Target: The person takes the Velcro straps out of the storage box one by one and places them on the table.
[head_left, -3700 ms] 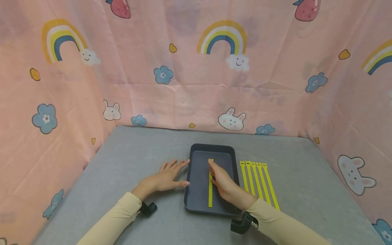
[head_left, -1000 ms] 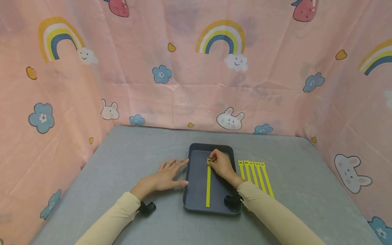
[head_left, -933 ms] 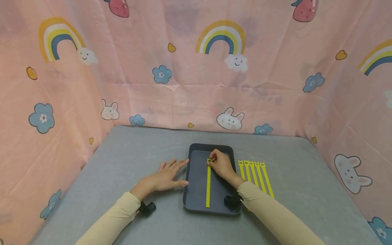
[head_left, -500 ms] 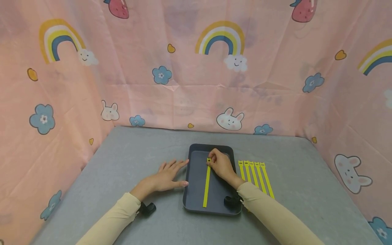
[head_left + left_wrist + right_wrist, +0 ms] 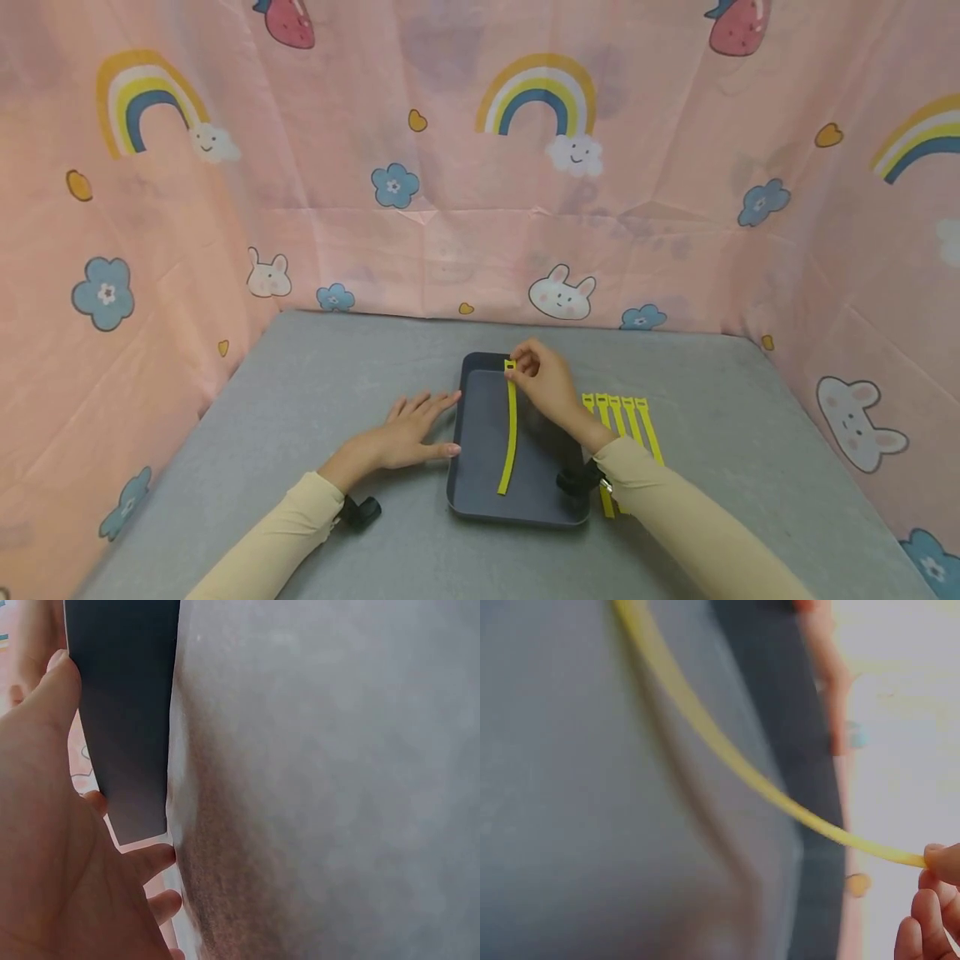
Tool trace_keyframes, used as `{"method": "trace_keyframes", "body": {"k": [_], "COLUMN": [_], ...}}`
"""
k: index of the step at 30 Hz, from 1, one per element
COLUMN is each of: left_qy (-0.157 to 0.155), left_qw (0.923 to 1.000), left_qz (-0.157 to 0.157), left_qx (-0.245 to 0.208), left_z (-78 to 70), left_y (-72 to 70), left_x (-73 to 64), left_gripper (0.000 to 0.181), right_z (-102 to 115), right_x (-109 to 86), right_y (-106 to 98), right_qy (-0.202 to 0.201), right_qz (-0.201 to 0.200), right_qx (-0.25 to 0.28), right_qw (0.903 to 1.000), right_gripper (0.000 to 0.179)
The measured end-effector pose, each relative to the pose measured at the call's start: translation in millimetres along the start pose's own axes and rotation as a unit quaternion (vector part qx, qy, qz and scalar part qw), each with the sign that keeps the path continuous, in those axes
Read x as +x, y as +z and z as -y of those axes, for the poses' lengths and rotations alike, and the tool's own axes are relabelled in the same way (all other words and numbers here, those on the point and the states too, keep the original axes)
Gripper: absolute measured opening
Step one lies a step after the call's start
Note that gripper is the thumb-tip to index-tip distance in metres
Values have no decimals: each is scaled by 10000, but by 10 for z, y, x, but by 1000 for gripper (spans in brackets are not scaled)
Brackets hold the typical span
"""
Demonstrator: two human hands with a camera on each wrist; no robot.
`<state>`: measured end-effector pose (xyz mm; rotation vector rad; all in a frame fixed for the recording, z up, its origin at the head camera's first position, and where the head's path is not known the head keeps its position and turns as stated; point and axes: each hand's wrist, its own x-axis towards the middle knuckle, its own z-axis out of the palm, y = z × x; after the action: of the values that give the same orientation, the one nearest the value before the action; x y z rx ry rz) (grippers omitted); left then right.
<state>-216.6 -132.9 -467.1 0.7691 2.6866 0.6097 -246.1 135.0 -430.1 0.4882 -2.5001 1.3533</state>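
My right hand (image 5: 551, 387) pinches the slotted head of a yellow hook-and-loop cable tie (image 5: 512, 429) between thumb and fingers, over the far part of a dark grey tray (image 5: 480, 450). Raised at the head, the tie curves down toward the tray floor; in the right wrist view its band (image 5: 739, 761) bows and casts a shadow. Fingers spread, my left hand (image 5: 397, 439) touches the tray's left side. In the left wrist view, thumb and fingertips lie along the tray wall (image 5: 124, 727).
Several more yellow cable ties (image 5: 651, 431) lie side by side on the grey table (image 5: 352, 367) right of the tray, partly under my right forearm. A pink patterned curtain (image 5: 450, 250) encloses the back and sides. Each wrist carries a black camera (image 5: 363, 512).
My right hand first lay over the tie in the tray, then pinched its head. It has since lifted the head and shifted it toward the tray's far end. My left hand stays put.
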Motion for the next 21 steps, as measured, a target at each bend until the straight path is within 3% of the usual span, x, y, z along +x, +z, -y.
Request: {"method": "trace_keyframes", "body": {"k": [10, 21], "left_qy": [67, 144], "left_qw": [9999, 9998], "left_qz": [37, 19], "left_qx": [-80, -101], "left_z": [28, 42], "left_y": [3, 15], "left_x": [-12, -12], "left_gripper": [87, 86], "right_z": [277, 449], "right_x": [3, -60], "right_y": [-339, -945], "right_qy": [4, 2], "right_qz": [79, 6], "right_qx": [373, 753], "right_qw": [9993, 9972], "right_gripper": [20, 29]}}
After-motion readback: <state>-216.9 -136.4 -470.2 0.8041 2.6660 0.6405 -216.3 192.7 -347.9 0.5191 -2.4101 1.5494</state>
